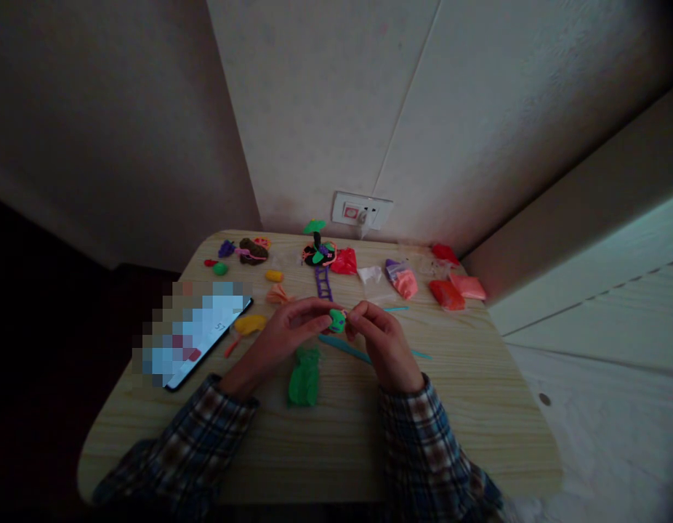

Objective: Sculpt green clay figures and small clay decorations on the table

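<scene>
Between the thumb and fingers of my left hand is a small green clay piece with purple marks and a bit of pink at its top. My right hand is closed in a pinch at the right edge of that piece; what its fingertips hold is too small to make out. Under the hands, a blue modelling tool lies on the table. A green clay packet is nearer to me, just below my left hand. Beyond the hands stand a purple clay ladder and a black and green clay model.
On the wooden table, a phone lies at the left. Orange clay packets and a purple and pink packet are at the right. A brown clay lump sits at the back left. A wall socket is behind.
</scene>
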`<state>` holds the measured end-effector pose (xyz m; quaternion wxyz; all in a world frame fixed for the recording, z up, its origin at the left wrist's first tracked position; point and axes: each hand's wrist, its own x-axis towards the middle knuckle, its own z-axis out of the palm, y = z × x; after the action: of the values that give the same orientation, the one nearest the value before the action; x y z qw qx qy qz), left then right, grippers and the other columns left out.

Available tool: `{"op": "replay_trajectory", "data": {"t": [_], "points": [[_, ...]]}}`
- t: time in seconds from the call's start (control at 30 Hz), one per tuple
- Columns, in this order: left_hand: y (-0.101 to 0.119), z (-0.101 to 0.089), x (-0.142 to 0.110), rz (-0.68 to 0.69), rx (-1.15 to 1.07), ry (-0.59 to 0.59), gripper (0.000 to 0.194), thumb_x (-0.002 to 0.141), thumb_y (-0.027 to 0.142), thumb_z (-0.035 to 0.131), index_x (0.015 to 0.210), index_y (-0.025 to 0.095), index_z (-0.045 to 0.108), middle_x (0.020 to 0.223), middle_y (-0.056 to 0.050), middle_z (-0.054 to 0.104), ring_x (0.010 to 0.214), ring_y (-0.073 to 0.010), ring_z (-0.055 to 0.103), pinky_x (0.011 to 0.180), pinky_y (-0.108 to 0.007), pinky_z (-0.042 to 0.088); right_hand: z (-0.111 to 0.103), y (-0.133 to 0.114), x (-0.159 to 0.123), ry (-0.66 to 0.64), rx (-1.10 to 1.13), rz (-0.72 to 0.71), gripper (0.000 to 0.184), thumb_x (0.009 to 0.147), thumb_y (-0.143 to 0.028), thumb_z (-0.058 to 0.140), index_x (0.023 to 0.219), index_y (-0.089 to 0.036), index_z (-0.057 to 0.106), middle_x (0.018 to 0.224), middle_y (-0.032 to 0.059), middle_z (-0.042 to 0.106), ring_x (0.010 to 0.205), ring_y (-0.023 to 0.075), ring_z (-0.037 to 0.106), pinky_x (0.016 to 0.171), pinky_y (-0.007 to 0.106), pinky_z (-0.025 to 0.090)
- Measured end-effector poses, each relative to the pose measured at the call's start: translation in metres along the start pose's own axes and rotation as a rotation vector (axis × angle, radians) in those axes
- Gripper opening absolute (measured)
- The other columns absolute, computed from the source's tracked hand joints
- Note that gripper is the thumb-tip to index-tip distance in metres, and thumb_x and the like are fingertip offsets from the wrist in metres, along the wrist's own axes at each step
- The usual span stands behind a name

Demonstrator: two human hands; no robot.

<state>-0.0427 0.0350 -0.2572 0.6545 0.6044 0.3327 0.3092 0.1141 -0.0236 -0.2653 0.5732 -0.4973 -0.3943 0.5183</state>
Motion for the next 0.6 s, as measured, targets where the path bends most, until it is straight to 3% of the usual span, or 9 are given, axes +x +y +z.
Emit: {"op": "replay_trajectory", "data": {"t": [0.2, 0.43, 0.6], "points": [[0.001, 0.001, -0.001, -0.024, -0.005, 0.019, 0.028, 0.076, 0.034, 0.069, 0.098, 0.017, 0.071, 0.098, -0.007, 0.074, 0.093, -0.0220, 0.067, 0.081, -0.031, 0.054, -0.001, -0.002, 0.000, 0.040, -0.062, -0.030, 0.032, 0.074, -0.046, 0.069, 0.060, -0.021, 0.054, 0.055, -0.0035, 0.053, 0.060, 0.0131, 0.048, 0.060, 0.028, 0.038], [0.003, 0.002, -0.002, -0.041, -0.044, 0.038, 0.028, 0.075, 0.035, 0.071, 0.097, 0.017, 0.072, 0.099, -0.007, 0.074, 0.090, -0.0217, 0.068, 0.081, -0.031, 0.054, 0.001, -0.012, -0.008, 0.232, -0.212, -0.308, 0.012, 0.082, -0.031, 0.063, 0.074, -0.022, 0.063, 0.067, -0.0017, 0.059, 0.066, 0.0142, 0.053, 0.065, 0.029, 0.041], [0.004, 0.002, -0.002, -0.029, -0.068, 0.029, 0.030, 0.075, 0.035, 0.071, 0.097, 0.016, 0.072, 0.099, -0.008, 0.074, 0.090, -0.0214, 0.068, 0.081, -0.031, 0.054, 0.005, -0.013, -0.010, 0.197, -0.311, -0.410, 0.010, 0.083, -0.028, 0.061, 0.075, -0.023, 0.065, 0.072, -0.0001, 0.062, 0.070, 0.0157, 0.054, 0.067, 0.031, 0.041]]}}
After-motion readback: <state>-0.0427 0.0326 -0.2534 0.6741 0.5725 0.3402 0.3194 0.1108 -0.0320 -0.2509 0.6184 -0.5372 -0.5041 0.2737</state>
